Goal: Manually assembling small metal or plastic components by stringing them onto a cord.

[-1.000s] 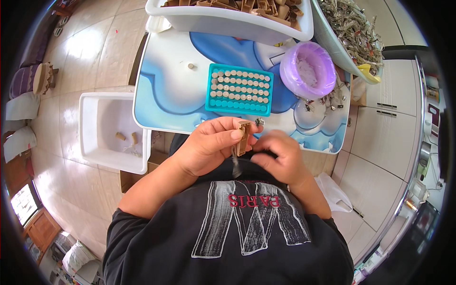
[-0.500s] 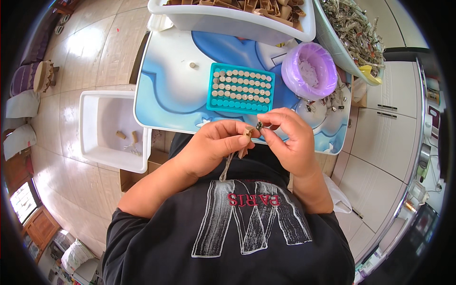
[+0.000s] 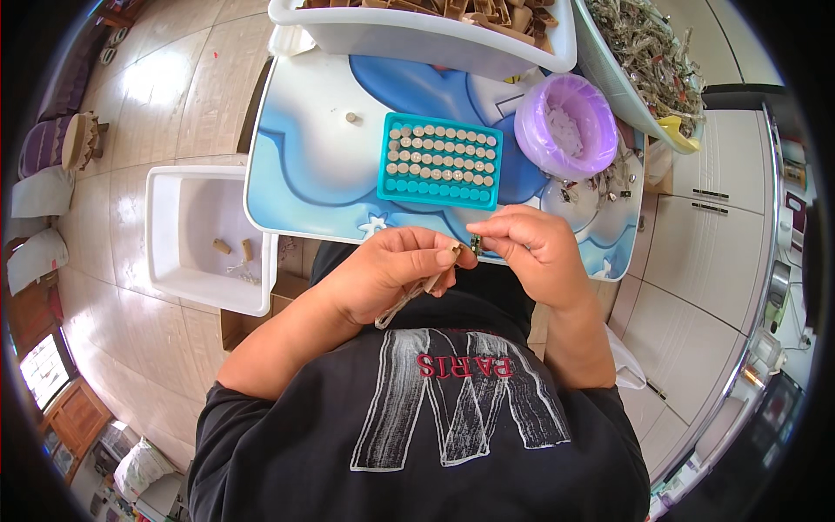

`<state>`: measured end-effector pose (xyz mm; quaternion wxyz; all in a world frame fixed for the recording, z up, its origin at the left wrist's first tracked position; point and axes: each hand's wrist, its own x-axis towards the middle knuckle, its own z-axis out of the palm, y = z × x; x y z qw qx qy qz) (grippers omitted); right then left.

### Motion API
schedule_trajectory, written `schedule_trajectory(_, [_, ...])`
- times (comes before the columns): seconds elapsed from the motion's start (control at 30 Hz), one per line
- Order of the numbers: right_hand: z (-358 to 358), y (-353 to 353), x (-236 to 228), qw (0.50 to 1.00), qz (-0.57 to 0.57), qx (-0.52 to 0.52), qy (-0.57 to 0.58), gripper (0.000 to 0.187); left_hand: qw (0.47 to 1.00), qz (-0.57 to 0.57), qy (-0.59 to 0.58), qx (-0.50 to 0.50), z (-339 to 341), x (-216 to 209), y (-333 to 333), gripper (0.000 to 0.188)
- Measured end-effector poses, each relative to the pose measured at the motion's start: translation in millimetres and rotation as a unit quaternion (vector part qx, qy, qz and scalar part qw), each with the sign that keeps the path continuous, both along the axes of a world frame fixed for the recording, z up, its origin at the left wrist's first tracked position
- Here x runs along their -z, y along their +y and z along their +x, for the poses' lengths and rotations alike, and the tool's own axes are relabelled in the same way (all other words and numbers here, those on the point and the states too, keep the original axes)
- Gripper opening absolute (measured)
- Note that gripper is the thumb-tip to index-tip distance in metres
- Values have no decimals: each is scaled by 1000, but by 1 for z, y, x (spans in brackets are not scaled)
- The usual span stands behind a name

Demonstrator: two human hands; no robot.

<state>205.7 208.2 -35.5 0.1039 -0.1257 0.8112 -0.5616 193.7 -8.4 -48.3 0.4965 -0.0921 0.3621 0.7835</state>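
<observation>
Close to the table's near edge, my left hand point(image 3: 396, 265) pinches a small tan plastic piece point(image 3: 455, 249) between thumb and fingers. A bundle of thin pale wires point(image 3: 393, 313) trails below that hand. My right hand point(image 3: 539, 252) holds a tiny green circuit board point(image 3: 476, 244) at its fingertips, beside the tan piece; whether a wire joins the two is too small to tell. Just beyond my hands lies a teal tray point(image 3: 435, 201), with rows of round tan plugs point(image 3: 444, 164) and one nearest row of bare teal spots.
One loose tan plug point(image 3: 350, 117) stands left of the tray. At right is a purple tub point(image 3: 600, 109) lined with clear plastic, with wire bits point(image 3: 613, 184) near it. A white bin point(image 3: 417, 42) of brown pieces and a basket of tangled wires point(image 3: 648, 61) stand behind. A white tray point(image 3: 207, 291) sits lower left.
My right hand has shifted slightly right, and the circuit board now hangs lower and shows more. The wires under my left hand have swung left.
</observation>
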Motion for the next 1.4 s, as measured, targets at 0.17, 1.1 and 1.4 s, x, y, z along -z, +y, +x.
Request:
schedule_trajectory(0.17, [1, -8, 2, 991, 61, 22, 121, 13, 997, 59, -53, -6, 0, 4, -4, 35])
schedule_trajectory(1.1, [9, -38, 7, 953, 73, 124, 266, 16, 994, 70, -9, -82, 4, 2, 3, 34])
schedule_trajectory(1.4, [8, -37, 2, 914, 187, 110, 344, 22, 996, 14, 2, -90, 5, -2, 4, 37])
